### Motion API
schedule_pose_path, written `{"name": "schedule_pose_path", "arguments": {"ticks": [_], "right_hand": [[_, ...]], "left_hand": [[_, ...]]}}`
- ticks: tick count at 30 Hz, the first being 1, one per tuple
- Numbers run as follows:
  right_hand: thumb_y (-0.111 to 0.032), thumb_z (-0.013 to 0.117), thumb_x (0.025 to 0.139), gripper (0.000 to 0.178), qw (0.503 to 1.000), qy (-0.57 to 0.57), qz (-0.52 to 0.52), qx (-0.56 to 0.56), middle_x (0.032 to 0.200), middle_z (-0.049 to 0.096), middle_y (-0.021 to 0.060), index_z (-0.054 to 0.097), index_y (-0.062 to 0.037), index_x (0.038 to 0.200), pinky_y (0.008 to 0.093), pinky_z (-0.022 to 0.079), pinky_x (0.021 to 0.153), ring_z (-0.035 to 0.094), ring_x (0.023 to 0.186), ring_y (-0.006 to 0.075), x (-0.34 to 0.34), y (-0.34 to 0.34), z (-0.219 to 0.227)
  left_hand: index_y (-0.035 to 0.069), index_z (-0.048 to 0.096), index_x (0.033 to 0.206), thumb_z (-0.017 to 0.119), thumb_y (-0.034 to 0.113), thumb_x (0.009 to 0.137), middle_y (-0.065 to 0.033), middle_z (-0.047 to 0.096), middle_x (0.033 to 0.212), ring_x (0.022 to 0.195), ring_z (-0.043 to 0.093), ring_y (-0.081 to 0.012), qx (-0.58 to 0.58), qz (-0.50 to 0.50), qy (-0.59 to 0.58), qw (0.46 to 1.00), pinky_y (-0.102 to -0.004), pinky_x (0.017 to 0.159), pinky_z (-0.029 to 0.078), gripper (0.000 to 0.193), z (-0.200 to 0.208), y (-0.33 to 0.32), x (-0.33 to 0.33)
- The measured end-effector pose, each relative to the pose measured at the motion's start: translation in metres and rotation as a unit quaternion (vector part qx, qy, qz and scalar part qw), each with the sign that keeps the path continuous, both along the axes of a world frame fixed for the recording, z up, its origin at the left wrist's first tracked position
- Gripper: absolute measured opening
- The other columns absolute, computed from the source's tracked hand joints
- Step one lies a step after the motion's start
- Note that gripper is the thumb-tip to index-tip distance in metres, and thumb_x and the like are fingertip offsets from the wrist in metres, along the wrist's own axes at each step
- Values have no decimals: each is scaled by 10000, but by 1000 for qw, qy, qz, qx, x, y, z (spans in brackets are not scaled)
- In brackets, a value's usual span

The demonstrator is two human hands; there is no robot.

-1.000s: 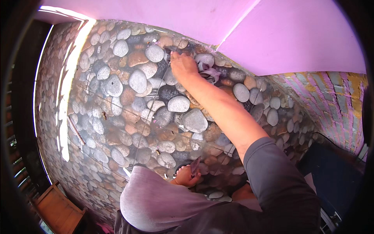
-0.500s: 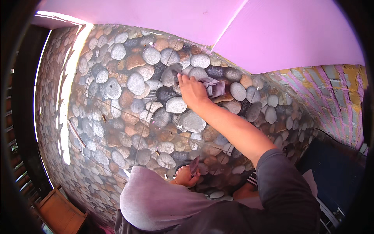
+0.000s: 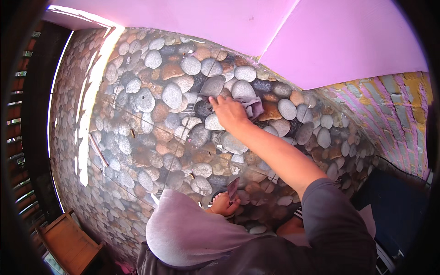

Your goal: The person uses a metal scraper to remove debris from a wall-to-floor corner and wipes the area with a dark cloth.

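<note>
My right hand (image 3: 228, 111) reaches out over the pebble-patterned floor (image 3: 156, 161), fingers forward and pressed down on a bunched grey-purple rag (image 3: 253, 108). Part of the rag is hidden beneath the palm; its folds stick out on the right side of the hand. Close to my body, my left hand (image 3: 222, 205) is closed around what looks like a scraper (image 3: 233, 187), its flat, reddish-brown blade pointing up and away from me. The scraper's handle end is hidden in the fingers. My grey-clad knee (image 3: 183, 220) covers the floor just left of that hand.
A pink wall (image 3: 348, 46) borders the floor ahead, with a rough, paint-streaked brick section (image 3: 389, 114) at right. A dark blue box-like object (image 3: 389, 206) stands at the lower right. At lower left is a wooden piece of furniture (image 3: 71, 243). A thin stick (image 3: 98, 150) lies at left.
My right hand has slid with the rag a little left and toward me across the stones. My left hand keeps its grip near my knee. The whole view has shifted slightly.
</note>
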State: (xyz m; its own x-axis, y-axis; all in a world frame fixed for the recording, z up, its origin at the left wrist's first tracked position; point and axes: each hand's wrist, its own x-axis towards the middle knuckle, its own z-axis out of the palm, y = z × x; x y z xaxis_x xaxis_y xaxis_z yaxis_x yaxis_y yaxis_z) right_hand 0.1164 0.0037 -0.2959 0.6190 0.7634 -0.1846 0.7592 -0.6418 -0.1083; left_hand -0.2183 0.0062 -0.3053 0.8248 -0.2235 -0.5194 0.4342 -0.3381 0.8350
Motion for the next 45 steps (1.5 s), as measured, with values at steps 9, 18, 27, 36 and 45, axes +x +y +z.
{"name": "schedule_pose_path", "arguments": {"ticks": [9,18,27,36,45], "right_hand": [[-179,523,913,402,981,43,-188,-5,1059,601,140,575,-99,1304,421,540,781,643,911,320,-10,-104,4],[-306,543,868,565,865,331,-287,242,1304,478,309,496,21,1326,416,441,998,527,1181,422,-36,-194,106],[-292,631,854,810,789,442,-275,326,1476,363,281,274,149,1431,304,308,1112,394,1364,287,-67,-266,263],[-443,533,984,676,778,430,-201,411,1234,578,151,408,80,1395,298,400,1014,535,1195,227,-97,-332,277],[-444,621,933,447,629,537,-303,473,826,666,72,597,-3,994,271,487,656,612,734,116,-97,-356,256]], "left_hand": [[28,641,831,615,329,880,-200,541,583,551,557,-360,23,50,-24,998,-449,530,417,306,7,4,-9],[-19,659,909,377,310,995,-148,653,1073,1003,624,-224,-261,42,-20,964,-329,859,472,442,56,32,96],[-8,613,1121,402,386,970,-146,611,1146,1116,575,-302,-433,-42,135,890,-502,1030,419,472,222,-26,237],[-46,601,1079,303,268,1002,-123,630,1048,991,576,-202,-262,25,65,962,-351,917,447,439,274,-107,227],[-34,650,975,302,284,978,-88,600,1076,1030,541,-191,-92,-5,56,994,-301,946,385,471,291,-151,194]]}}
